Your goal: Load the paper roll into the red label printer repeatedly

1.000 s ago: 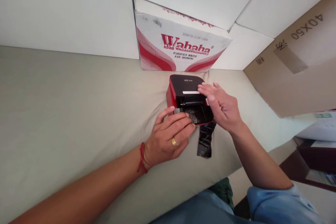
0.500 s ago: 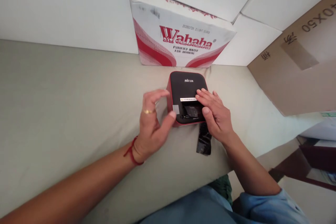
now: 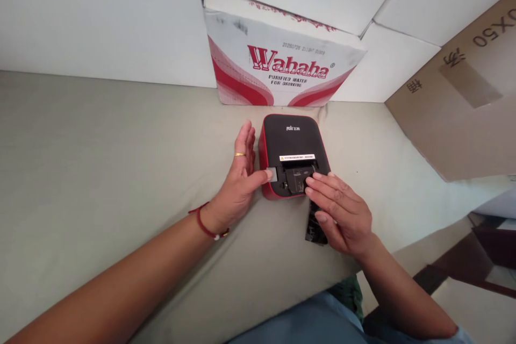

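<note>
A small boxy device (image 3: pixel 293 141) like a label printer, black on top with red sides, lies on the pale tablecloth. A white warning strip (image 3: pixel 297 158) runs above its front slot. My left hand (image 3: pixel 237 188) is at its left side, fingers stretched out, with the thumb on a grey tab (image 3: pixel 273 174) at the front left corner. Over the front right corner, my right hand (image 3: pixel 342 209) lies with fingers extended, fingertips at the dark slot area (image 3: pixel 295 178). A shiny black strip (image 3: pixel 315 228) hangs down in front of the device, partly covered by the right hand.
Behind the device stands a white and red Wahaha water carton (image 3: pixel 290 62), against white boxes or panels (image 3: pixel 105 16). A brown cardboard box (image 3: pixel 463 86) bounds the right side. The table's near edge lies close to my blue clothing (image 3: pixel 294 322).
My left thumb has come down onto the grey tab, and the left fingers have straightened along the side. My right hand has slid from the device's top toward its front right corner.
</note>
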Tool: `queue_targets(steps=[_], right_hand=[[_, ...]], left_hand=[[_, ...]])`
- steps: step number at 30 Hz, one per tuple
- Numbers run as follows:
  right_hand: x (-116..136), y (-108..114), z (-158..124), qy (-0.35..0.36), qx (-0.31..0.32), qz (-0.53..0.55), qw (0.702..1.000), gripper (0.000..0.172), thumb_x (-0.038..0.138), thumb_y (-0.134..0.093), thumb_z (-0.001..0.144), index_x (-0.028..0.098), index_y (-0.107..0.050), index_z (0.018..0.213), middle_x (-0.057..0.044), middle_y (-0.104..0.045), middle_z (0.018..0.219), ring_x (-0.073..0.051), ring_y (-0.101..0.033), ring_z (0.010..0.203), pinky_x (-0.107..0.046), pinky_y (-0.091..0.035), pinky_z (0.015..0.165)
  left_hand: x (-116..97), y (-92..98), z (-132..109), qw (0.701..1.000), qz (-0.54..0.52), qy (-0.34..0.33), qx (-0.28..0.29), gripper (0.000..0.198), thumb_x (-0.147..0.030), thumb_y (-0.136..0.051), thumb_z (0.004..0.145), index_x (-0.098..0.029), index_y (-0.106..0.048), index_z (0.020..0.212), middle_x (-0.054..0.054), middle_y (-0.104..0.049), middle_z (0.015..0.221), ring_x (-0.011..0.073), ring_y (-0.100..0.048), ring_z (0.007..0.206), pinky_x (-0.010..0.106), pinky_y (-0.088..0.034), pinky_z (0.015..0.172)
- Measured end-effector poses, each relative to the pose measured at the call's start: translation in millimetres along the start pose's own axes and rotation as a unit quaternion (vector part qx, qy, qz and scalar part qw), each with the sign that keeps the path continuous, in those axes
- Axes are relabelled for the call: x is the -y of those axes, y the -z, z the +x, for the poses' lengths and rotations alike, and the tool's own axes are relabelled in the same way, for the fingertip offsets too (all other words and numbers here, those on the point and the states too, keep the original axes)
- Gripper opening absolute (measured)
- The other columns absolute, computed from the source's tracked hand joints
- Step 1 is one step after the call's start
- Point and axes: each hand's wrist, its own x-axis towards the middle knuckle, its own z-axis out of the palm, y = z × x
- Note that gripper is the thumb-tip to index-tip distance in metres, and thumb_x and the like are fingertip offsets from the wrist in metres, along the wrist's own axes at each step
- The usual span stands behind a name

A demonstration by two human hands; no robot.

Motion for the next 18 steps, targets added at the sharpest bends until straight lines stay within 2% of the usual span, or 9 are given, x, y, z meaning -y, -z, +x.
queue_targets(steps=[3,4,6,7,9,11,12,15,18], right_hand=[[2,4,4,0.011,0.003,-0.004,1.000,0.047,0.022,-0.064,0.115,0.020,-0.077,0.160,-0.014,-0.092,0.141,-0.030,-0.086,0.141,-0.052,-0.070,0.124],[2,7,8,0.012,0.006,-0.001,1.000,0.045,0.022,-0.065,0.115,0.021,-0.079,0.158,-0.014,-0.092,0.141,-0.029,-0.087,0.138,-0.050,-0.071,0.122],[-2,15,23,-0.012,0.012,0.010,1.000,0.040,0.024,-0.066,0.116,0.021,-0.082,0.153,-0.015,-0.090,0.146,-0.029,-0.090,0.131,-0.044,-0.074,0.115],[-5,20,34,-0.042,0.019,0.016,0.999,0.037,0.026,-0.065,0.118,0.021,-0.083,0.150,-0.015,-0.090,0.146,-0.027,-0.092,0.124,-0.040,-0.075,0.110],[-14,28,63,-0.133,0.066,0.025,0.989,0.033,0.029,-0.062,0.121,0.023,-0.086,0.143,-0.011,-0.094,0.131,-0.023,-0.095,0.101,-0.033,-0.075,0.095],[-23,30,99,-0.229,0.168,0.009,0.959,0.035,0.029,-0.055,0.124,0.025,-0.088,0.138,-0.003,-0.095,0.102,-0.019,-0.091,0.080,-0.030,-0.071,0.084],[-27,28,116,-0.251,0.235,-0.023,0.939,0.036,0.026,-0.055,0.123,0.024,-0.088,0.138,-0.004,-0.095,0.105,-0.021,-0.091,0.086,-0.031,-0.070,0.086],[-32,10,157,-0.242,0.366,-0.160,0.884,0.039,0.021,-0.060,0.117,0.025,-0.084,0.148,-0.011,-0.091,0.141,-0.034,-0.087,0.126,-0.042,-0.066,0.102],[-27,-10,177,-0.222,0.457,-0.236,0.828,0.043,0.020,-0.066,0.112,0.025,-0.081,0.152,-0.016,-0.086,0.151,-0.040,-0.084,0.133,-0.044,-0.065,0.100]], left_hand=[[1,-5.2,-2,1.000,-0.005,-0.012,0.007,0.118,-0.046,-0.088,0.094,-0.051,-0.018,0.189,-0.002,-0.012,0.207,0.0326,-0.006,0.194,0.059,-0.014,0.158],[1,-6.5,-2,1.000,-0.008,-0.013,0.009,0.119,-0.046,-0.088,0.094,-0.049,-0.017,0.189,0.000,-0.010,0.207,0.0329,-0.007,0.194,0.059,-0.016,0.158],[3,-7.6,-2,1.000,-0.023,-0.001,0.013,0.115,-0.049,-0.086,0.097,-0.047,-0.017,0.189,0.003,-0.016,0.206,0.0334,-0.015,0.193,0.059,-0.025,0.156],[4,-7.4,-2,0.999,-0.031,0.006,0.015,0.113,-0.051,-0.086,0.098,-0.046,-0.020,0.189,0.004,-0.021,0.205,0.0344,-0.020,0.192,0.060,-0.028,0.156],[5,-6.7,0,0.999,-0.032,0.009,0.019,0.112,-0.054,-0.089,0.095,-0.043,-0.025,0.187,0.007,-0.027,0.203,0.0361,-0.026,0.190,0.060,-0.030,0.155],[7,-6.2,1,0.999,-0.035,0.001,0.015,0.110,-0.054,-0.090,0.093,-0.041,-0.030,0.185,0.008,-0.029,0.202,0.0366,-0.027,0.190,0.061,-0.028,0.156],[7,-6.3,2,0.999,-0.040,-0.001,0.010,0.110,-0.053,-0.090,0.092,-0.040,-0.031,0.184,0.008,-0.031,0.201,0.0369,-0.027,0.189,0.061,-0.028,0.156],[7,-6.6,4,0.999,-0.054,0.003,0.003,0.106,-0.048,-0.091,0.090,-0.038,-0.037,0.180,0.009,-0.036,0.199,0.0386,-0.031,0.188,0.063,-0.031,0.155],[6,-6.4,4,0.998,-0.059,0.005,0.009,0.101,-0.044,-0.091,0.089,-0.035,-0.042,0.176,0.010,-0.039,0.197,0.0393,-0.035,0.185,0.063,-0.032,0.154]])
